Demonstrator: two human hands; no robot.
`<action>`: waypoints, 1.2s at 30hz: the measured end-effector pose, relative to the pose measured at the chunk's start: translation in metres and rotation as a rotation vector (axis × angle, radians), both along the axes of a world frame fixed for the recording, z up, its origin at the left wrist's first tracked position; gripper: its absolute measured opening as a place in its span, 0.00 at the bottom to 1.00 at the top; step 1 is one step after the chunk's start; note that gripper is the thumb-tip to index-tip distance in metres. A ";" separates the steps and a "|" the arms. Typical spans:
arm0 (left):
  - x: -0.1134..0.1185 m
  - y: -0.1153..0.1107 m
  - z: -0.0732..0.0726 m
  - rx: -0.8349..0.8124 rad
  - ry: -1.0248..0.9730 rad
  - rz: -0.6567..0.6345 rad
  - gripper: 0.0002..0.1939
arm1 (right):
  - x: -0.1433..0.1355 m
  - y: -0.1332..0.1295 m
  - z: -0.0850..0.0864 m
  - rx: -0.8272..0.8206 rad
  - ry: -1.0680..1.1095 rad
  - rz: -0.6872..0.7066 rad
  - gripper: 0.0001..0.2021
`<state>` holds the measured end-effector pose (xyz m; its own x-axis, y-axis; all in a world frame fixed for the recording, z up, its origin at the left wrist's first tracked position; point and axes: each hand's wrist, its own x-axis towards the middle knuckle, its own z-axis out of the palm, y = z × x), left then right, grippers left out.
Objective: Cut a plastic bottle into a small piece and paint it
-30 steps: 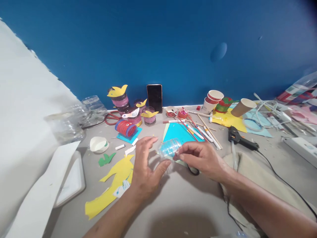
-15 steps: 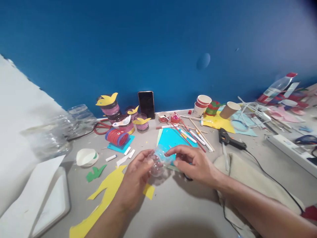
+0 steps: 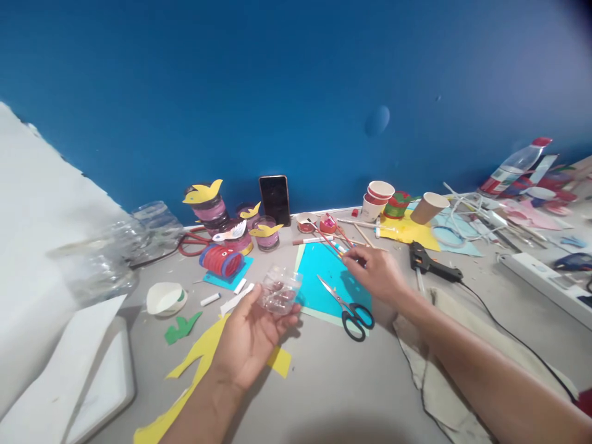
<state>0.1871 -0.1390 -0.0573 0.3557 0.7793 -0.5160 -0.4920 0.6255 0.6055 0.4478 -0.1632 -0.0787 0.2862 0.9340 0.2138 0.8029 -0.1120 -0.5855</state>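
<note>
While the left hand cradles a clear plastic cup — thumb one side, fingers beneath — the cup is held up left of the scissors. Right hand just beyond them, fingertips narrow; cannot tell whether they grip anything. Blue paper partly under scissors, glue gun to their right, phone well behind.

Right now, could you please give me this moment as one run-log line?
left hand: holding clear plastic piece | right hand: near markers, grip unclear | scissors: partly on blue paper
</note>
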 end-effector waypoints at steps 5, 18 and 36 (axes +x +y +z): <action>0.001 0.002 0.000 0.007 -0.003 0.002 0.19 | 0.011 0.010 -0.010 -0.040 -0.141 -0.040 0.10; 0.001 -0.004 0.000 -0.003 -0.003 0.013 0.10 | 0.003 0.020 -0.023 -0.107 -0.311 -0.030 0.15; -0.005 0.004 -0.009 -0.022 -0.141 0.044 0.13 | 0.011 0.000 -0.003 0.233 0.287 0.115 0.16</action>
<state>0.1824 -0.1354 -0.0661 0.3912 0.7851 -0.4802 -0.5988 0.6134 0.5150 0.4584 -0.1636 -0.0822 0.2618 0.8992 0.3507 0.6021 0.1318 -0.7875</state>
